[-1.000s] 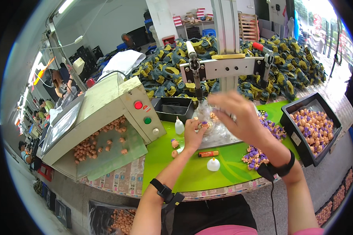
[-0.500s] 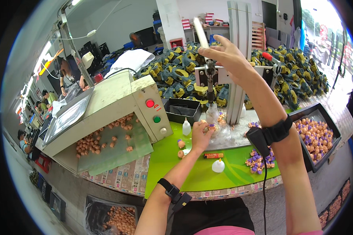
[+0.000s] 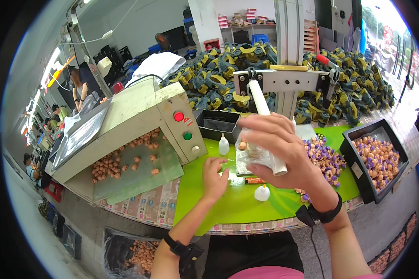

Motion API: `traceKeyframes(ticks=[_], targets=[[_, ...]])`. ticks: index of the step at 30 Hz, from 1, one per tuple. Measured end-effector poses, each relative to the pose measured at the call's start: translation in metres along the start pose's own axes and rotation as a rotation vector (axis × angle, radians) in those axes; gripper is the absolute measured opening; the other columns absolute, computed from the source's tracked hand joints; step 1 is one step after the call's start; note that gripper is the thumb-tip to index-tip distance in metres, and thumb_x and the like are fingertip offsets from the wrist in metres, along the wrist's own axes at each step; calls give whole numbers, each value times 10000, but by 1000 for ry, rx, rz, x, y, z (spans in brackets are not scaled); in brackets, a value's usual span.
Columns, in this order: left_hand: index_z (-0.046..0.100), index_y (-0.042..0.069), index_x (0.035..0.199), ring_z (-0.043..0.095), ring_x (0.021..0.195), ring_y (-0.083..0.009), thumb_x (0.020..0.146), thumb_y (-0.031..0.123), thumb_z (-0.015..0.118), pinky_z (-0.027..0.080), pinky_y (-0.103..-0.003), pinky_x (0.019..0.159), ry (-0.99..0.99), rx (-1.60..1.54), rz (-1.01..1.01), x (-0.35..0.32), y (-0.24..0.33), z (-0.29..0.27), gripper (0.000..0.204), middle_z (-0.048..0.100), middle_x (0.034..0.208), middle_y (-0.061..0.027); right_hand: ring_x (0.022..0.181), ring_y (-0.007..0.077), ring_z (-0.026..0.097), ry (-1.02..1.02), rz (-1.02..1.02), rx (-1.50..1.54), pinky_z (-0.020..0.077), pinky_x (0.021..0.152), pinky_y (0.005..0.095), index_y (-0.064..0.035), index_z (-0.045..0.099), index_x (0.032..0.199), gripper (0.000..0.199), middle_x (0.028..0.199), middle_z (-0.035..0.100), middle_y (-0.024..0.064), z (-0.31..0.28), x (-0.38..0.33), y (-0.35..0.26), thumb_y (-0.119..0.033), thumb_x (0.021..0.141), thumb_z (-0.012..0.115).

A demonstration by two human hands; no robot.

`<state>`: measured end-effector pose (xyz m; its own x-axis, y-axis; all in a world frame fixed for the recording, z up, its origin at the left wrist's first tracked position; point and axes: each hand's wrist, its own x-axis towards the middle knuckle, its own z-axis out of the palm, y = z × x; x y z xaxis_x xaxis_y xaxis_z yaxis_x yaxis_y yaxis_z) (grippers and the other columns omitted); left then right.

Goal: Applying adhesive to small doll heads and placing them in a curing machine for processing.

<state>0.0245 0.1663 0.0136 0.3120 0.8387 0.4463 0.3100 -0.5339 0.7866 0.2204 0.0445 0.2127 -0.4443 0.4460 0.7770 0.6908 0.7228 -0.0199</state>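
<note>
We see a white lever (image 3: 259,96), a lime-green mat (image 3: 237,209), a red button (image 3: 179,116), a green button (image 3: 187,136) and purple-and-peach pieces (image 3: 327,160).

I saw in the head view the right hand (image 3: 291,151), fingers spread, against a white lever handle (image 3: 260,100), and the left hand (image 3: 215,179) over the green mat (image 3: 237,211), near a white bottle (image 3: 224,146).
</note>
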Motion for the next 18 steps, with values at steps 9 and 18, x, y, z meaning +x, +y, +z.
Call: traceKeyframes(ticks=[9,18], targets=[[621,57,1032,464,1045,-317,763,108,707,403,-396,916,-224,304,246,-33,-8,-26,287,516,1015,-105,1210,355,471,150,712,156,379,1010,422,-6,463,1332,666,1300,520,191,57,-135,-36,-82,733,745],[625,60,1081,549,793,-194,856,163,681,459,-307,656,-249,103,155,-45,1,-24,254,549,946,-90,1112,340,523,79,935,273,402,987,404,-31,489,1298,604,1219,558,175,117,-170,-48,-112,758,747]])
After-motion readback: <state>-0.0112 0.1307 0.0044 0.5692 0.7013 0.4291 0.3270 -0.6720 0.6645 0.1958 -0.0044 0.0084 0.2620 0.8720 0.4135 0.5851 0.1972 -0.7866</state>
